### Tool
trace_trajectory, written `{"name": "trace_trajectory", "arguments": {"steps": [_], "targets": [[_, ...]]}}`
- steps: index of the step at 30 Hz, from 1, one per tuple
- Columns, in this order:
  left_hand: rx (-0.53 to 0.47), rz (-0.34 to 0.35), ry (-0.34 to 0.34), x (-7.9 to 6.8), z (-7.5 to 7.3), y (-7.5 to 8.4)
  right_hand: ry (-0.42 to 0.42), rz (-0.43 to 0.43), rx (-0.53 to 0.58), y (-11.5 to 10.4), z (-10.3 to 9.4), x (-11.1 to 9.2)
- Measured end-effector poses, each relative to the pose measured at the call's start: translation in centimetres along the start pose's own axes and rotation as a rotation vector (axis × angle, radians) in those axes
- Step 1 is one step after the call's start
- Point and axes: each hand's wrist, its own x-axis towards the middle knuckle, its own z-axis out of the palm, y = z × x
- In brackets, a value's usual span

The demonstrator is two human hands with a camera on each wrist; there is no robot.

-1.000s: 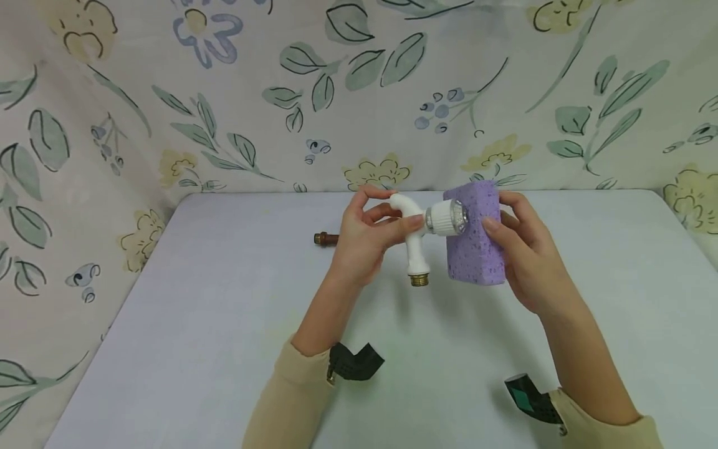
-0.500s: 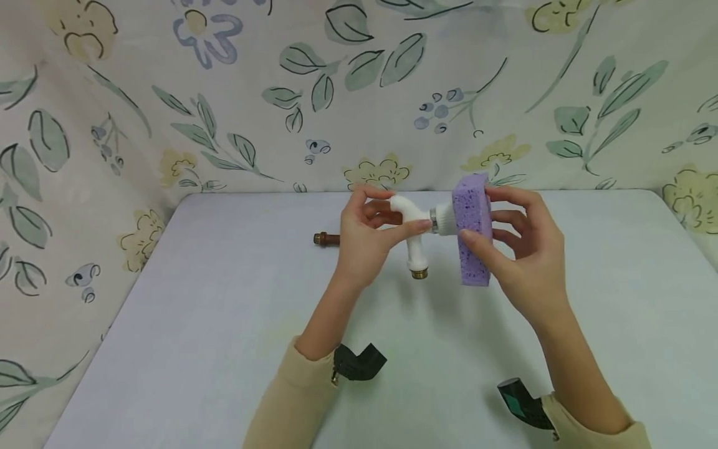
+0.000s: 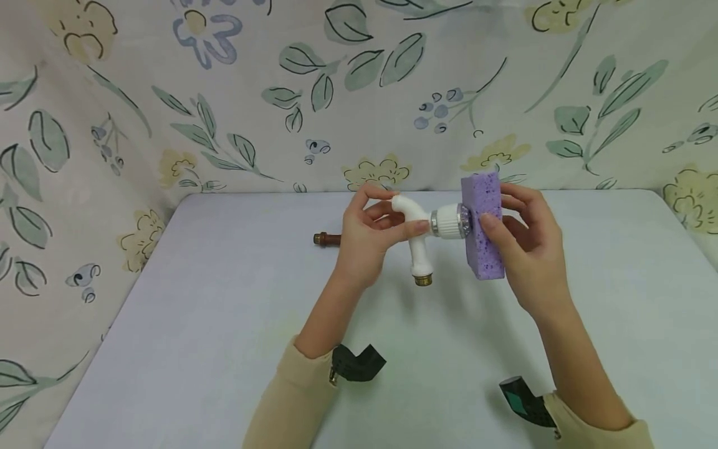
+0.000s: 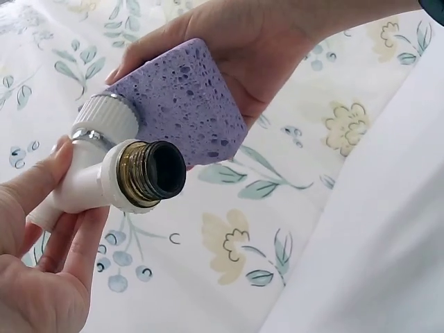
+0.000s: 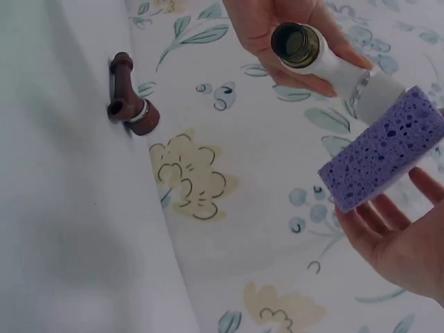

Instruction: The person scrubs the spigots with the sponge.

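Note:
My left hand (image 3: pixel 367 243) grips a white faucet (image 3: pixel 417 249) by its body, thumb in front and fingers behind. The faucet's brass threaded end (image 4: pixel 149 173) points down in the head view, and its ribbed white knob (image 3: pixel 449 221) faces right. In my right hand (image 3: pixel 533 249) is a purple sponge (image 3: pixel 483 227), pinched between thumb and fingers. The sponge's flat side lies against the knob's clear end. In the right wrist view the sponge (image 5: pixel 385 149) covers the end of the knob. Both things are held up above the white table (image 3: pixel 235 337).
A brown faucet (image 5: pixel 128 97) lies on the table behind my left hand; in the head view only its threaded end (image 3: pixel 325 239) shows. A floral cloth (image 3: pixel 359 93) hangs along the table's back edge. Black wrist cameras (image 3: pixel 359 363) sit at both sleeves.
My right hand shifts the sponge about the knob, first over its front, then back to the knob's end, slightly right of where it was. My left hand keeps the white faucet nearly still.

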Motion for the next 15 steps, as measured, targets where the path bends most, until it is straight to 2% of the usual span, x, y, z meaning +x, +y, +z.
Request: {"name": "trace_trajectory", "arguments": {"steps": [4,6,9,12,15], "targets": [[-0.02,-0.023,0.051,0.14,-0.04,-0.13,-0.001,-0.066,-0.07,-0.09,0.46,-0.35],[-0.002,-0.026,0.043,0.14,-0.11,-0.15,0.012,-0.111,-0.084,0.04,0.55,-0.46],[0.028,-0.032,0.007,0.09,-0.11,-0.07,0.036,-0.156,-0.048,0.44,0.46,-0.33],[0.045,-0.037,-0.013,0.0,0.04,0.07,0.054,-0.142,-0.011,0.61,0.24,-0.09],[0.044,-0.044,0.006,-0.06,0.18,0.19,0.053,-0.11,-0.023,0.42,0.15,-0.1]]}}
